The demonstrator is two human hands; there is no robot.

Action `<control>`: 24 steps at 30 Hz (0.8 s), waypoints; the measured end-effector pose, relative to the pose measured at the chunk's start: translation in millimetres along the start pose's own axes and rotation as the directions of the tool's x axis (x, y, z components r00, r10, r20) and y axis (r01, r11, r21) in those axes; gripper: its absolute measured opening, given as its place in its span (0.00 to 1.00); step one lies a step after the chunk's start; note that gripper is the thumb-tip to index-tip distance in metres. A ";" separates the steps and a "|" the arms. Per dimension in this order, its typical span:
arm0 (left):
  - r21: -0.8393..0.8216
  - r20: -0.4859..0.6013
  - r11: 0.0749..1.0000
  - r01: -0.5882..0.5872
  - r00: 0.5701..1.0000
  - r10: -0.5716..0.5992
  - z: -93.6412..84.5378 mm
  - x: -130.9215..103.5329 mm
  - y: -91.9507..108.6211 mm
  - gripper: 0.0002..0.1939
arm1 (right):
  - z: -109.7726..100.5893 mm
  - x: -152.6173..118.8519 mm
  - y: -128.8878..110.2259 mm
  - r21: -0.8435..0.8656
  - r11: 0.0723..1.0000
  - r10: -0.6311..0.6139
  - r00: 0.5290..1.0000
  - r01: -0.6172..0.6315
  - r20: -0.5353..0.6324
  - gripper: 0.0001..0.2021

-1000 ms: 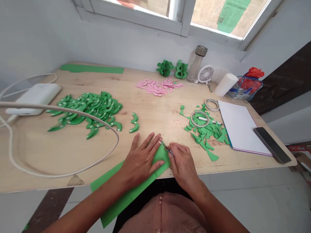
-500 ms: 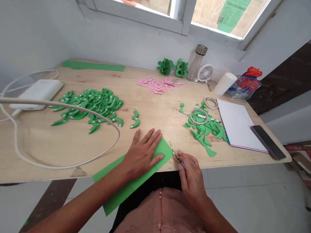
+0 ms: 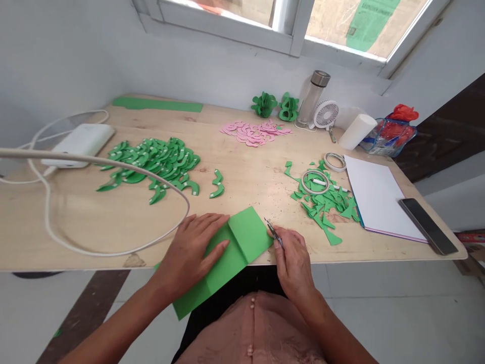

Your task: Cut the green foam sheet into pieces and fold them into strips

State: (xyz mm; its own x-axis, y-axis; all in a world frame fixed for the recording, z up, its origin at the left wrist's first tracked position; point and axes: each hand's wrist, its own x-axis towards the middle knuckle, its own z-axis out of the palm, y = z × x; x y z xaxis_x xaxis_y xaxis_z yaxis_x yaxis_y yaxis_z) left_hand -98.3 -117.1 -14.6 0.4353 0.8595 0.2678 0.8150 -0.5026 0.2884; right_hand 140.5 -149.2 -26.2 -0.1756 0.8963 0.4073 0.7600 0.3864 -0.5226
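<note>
A sheet of green paper (image 3: 250,235) with crosswise creases lies at the table's front edge, its lower part hanging over it. My left hand (image 3: 197,247) rests flat on the paper's left part, fingers stretched out and thumb apart. Close to the paper's right corner, my right hand (image 3: 293,255) is closed around a small pair of scissors (image 3: 273,234). Their slim dark tips point up and left, slightly apart; my fingers hide the handles. A wavy green cut-out (image 3: 217,185) with small white squares lies beyond my left hand.
Green cut-outs (image 3: 159,162) are heaped at left, behind a looping white cable (image 3: 113,253). Green scraps (image 3: 322,202) with tape rolls (image 3: 315,182) lie at right, beside white paper (image 3: 375,192) and a phone (image 3: 428,225). Pink cut-outs (image 3: 255,134) and a bottle (image 3: 313,98) stand farther back.
My left hand has slid left and back along the green paper, baring its right part and a crease. The scissors' tips now show apart. The whole view has shifted slightly.
</note>
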 end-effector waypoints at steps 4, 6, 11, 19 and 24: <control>-0.033 -0.022 0.999 0.036 0.999 -0.037 -8.0 -10.2 -5.1 0.21 | 0.0 -0.4 0.3 0.004 1.000 0.006 1.000 -0.006 -0.005 0.15; -0.004 -0.025 0.998 0.058 0.998 -0.058 -10.7 -15.2 -8.0 0.21 | 0.2 -0.5 0.4 0.007 1.000 0.007 1.000 -0.007 -0.010 0.15; 0.063 -0.025 0.992 0.113 0.993 -0.112 -14.0 -43.5 -13.6 0.30 | 0.8 -0.9 0.5 -0.003 1.000 0.003 1.000 -0.003 -0.012 0.15; 0.267 -0.033 0.963 0.023 0.999 -0.014 6.1 -80.3 21.4 0.37 | 0.9 -2.1 -1.0 -0.016 1.000 -0.005 0.999 0.004 -0.045 0.16; 0.272 -0.123 0.961 0.053 0.992 -0.020 10.2 -79.1 20.4 0.34 | 4.2 -7.8 -0.2 0.026 0.997 0.069 0.996 -0.068 -0.054 0.15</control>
State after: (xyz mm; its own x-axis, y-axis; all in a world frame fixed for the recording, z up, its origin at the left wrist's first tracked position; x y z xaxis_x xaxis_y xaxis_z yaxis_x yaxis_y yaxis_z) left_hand -112.2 -194.4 -39.3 0.3683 0.8517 0.3728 0.9104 -0.4117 0.0411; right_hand 139.1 -155.4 -32.4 -0.0884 0.9078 0.4099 0.7540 0.3299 -0.5681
